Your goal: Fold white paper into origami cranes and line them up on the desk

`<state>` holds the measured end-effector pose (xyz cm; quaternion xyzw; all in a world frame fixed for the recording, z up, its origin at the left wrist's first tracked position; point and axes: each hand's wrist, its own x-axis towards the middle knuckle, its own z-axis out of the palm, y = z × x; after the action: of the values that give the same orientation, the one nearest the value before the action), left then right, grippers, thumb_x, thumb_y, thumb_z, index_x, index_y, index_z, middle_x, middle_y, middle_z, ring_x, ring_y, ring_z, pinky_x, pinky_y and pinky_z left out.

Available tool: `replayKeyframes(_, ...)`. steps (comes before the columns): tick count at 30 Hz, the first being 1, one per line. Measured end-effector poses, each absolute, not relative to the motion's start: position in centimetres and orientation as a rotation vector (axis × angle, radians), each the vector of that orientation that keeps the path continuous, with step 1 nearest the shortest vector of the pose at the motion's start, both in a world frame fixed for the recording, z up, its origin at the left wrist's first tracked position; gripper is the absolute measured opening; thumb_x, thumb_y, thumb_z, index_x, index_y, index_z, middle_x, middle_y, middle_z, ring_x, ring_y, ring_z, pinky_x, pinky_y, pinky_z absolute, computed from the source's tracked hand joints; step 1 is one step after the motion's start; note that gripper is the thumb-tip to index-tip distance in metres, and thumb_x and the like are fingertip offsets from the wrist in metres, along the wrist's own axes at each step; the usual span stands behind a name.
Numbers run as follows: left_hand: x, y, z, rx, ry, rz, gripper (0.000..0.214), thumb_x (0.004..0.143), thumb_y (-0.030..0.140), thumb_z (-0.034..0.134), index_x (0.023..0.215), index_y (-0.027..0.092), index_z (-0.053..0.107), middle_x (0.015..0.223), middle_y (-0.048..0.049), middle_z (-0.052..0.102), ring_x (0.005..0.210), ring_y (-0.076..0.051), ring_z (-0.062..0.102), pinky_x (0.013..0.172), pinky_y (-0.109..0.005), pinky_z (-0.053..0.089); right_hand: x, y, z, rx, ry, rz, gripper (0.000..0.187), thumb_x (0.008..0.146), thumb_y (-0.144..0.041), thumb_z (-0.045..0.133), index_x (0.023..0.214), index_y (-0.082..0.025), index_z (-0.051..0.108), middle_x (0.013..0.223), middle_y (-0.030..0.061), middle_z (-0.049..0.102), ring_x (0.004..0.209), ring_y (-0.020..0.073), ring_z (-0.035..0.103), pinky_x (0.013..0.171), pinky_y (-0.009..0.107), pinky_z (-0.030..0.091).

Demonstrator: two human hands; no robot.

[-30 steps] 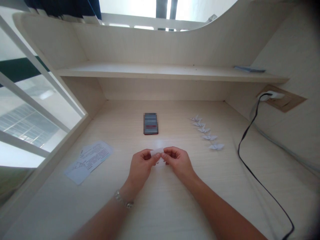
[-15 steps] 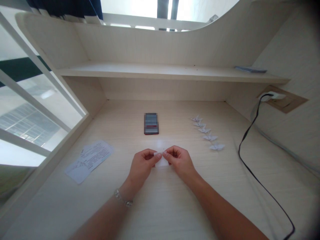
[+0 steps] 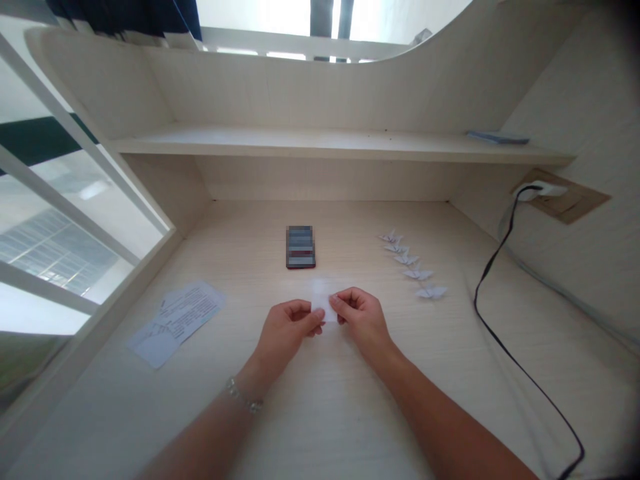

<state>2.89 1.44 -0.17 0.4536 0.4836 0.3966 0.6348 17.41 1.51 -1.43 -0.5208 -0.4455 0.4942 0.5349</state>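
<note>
A small piece of white paper [image 3: 324,307] is held up between my two hands, just above the desk. My left hand [image 3: 291,327] pinches its left edge between thumb and fingers. On the opposite side, my right hand [image 3: 361,316] grips the paper near its upper right corner. The exact folds in the paper are too small to make out. Beyond the hands lies a phone [image 3: 301,247] with a blurred screen. To the right, several small folded paper cranes [image 3: 418,274] stand in a slanting row.
Printed sheets of paper [image 3: 177,322] lie on the left of the desk. A black cable [image 3: 493,330] runs from the wall socket [image 3: 563,195] down the right side. Above the back of the desk is a shelf [image 3: 300,143] with a flat bluish item [image 3: 497,137] on its right end.
The paper now shows a broader face between my hands, where before only a narrow strip was visible. My right hand's fingertips have shifted slightly right and up along it.
</note>
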Motion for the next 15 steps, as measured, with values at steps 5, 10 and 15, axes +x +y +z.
replayKeyframes(5, 2.77, 1.47, -0.03, 1.135, 1.151, 0.922, 0.028, 0.064, 0.039, 0.067, 0.062, 0.012, 0.060, 0.058, -0.0057, 0.063, 0.048, -0.011, 0.052, 0.048, -0.022, 0.039, 17.15, 1.37, -1.44, -1.244, -1.064, 1.136, 0.021, 0.069, -0.035, 0.064, 0.068, -0.015, 0.059, 0.050, -0.0022, 0.051, 0.046, 0.0094, 0.044, 0.046, 0.023, 0.035)
replayKeyframes(10, 2.60, 1.52, 0.08, 1.176, 1.159, 0.915, 0.025, 0.064, 0.037, 0.066, 0.063, 0.012, 0.062, 0.057, -0.0048, 0.063, 0.046, -0.011, 0.050, 0.046, -0.022, 0.038, 17.19, 1.52, -1.48, -1.231, -0.975, 1.184, 0.022, 0.065, -0.035, 0.067, 0.070, -0.014, 0.061, 0.056, 0.0000, 0.054, 0.049, 0.0098, 0.046, 0.047, 0.023, 0.039)
replayKeyframes(15, 2.52, 1.56, 0.15, 1.197, 1.236, 0.938, 0.023, 0.064, 0.036, 0.065, 0.062, 0.013, 0.062, 0.056, -0.0034, 0.062, 0.047, -0.011, 0.051, 0.047, -0.022, 0.038, 17.83, 1.82, -1.38, -1.220, -0.871, 1.201, 0.028, 0.065, -0.040, 0.066, 0.075, -0.015, 0.059, 0.063, 0.0010, 0.057, 0.051, 0.0090, 0.048, 0.047, 0.021, 0.041)
